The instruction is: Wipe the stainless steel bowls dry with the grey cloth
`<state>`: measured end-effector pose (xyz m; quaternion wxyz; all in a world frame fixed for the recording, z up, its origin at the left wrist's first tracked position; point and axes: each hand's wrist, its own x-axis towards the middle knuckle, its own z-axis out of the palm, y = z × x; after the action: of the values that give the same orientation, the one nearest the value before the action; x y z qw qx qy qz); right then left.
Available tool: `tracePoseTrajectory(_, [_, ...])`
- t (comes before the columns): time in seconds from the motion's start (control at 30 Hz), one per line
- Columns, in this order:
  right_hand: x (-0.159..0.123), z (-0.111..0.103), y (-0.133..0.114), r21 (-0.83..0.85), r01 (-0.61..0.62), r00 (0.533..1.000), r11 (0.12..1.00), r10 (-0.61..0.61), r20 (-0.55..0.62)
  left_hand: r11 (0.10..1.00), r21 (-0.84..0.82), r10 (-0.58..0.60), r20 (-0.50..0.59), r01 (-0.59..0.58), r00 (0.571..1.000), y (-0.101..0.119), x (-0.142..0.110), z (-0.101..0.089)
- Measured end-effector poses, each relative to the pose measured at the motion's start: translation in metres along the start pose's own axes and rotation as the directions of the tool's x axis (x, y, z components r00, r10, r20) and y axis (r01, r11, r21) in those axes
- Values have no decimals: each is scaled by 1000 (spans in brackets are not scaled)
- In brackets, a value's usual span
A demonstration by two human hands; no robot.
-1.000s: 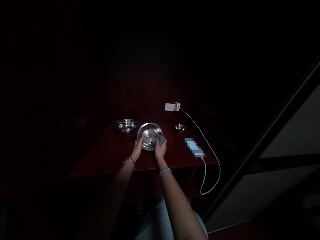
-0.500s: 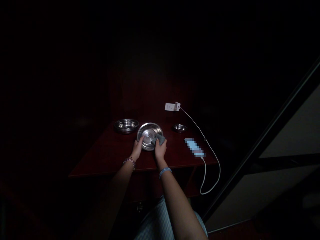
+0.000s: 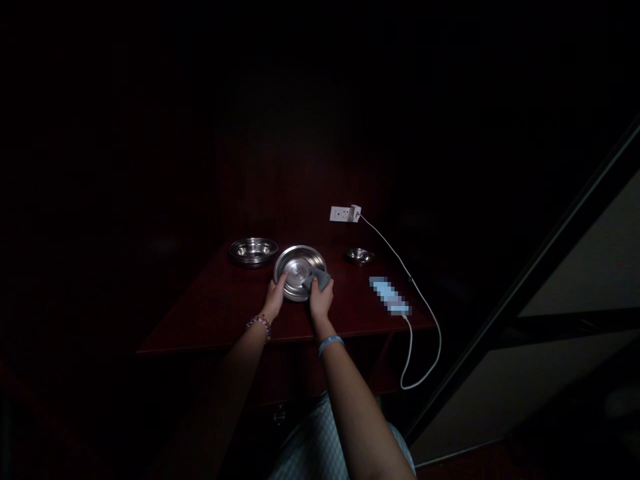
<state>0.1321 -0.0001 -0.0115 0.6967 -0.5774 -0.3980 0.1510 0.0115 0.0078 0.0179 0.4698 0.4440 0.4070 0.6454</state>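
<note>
A shiny steel bowl [image 3: 299,260] is tilted toward me over the desk, its inside showing. My left hand [image 3: 274,298] grips its lower left rim, thumb on the inner side and fingers hidden behind. At the lower right of the bowl, my right hand [image 3: 321,299] is closed on a grey cloth [image 3: 319,277] that lies against the rim and inner wall. Back and left of the bowl sit nested steel bowls [image 3: 253,252]. A smaller steel bowl [image 3: 359,256] stands to the right.
The dark red wooden desk [image 3: 200,320] ends in a front edge below my wrists. A blurred-out phone [image 3: 390,296] lies at the right, joined by a white cable [image 3: 441,333] that hangs past the edge to a charger in the wall socket [image 3: 341,214]. Surroundings are very dark.
</note>
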Motion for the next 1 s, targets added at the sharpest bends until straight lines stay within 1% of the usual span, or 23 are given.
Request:
tracePoseTrajectory(0.1, [0, 1, -1, -20, -67, 998, 998, 67, -5, 1000, -4, 5, -1, -5, 1000, 0, 0, 1])
tracePoseTrajectory(0.13, [0, 1, -2, -21, -71, 997, 997, 71, -4, 1000, -3, 6, 0, -6, 1000, 0, 0, 1])
tracePoseTrajectory(0.37, [-1, 1, -2, 2, -61, 998, 998, 61, -3, 1000, -4, 0, -3, 0, 1000, 1, -1, 0])
tracePoseTrajectory(0.5, [-1, 1, -2, -11, -65, 998, 998, 65, -5, 1000, 4, -9, 8, 9, 1000, 1, -1, 0])
tracePoseTrajectory(0.67, [-1, 1, -4, -21, -78, 997, 997, 78, -5, 1000, -8, -10, -4, 10, 1000, 1, -1, 1])
tracePoseTrajectory(1.0, [0, 1, -2, -28, -68, 998, 997, 68, -11, 1000, 4, 1, -3, -1, 1000, -2, 0, -1])
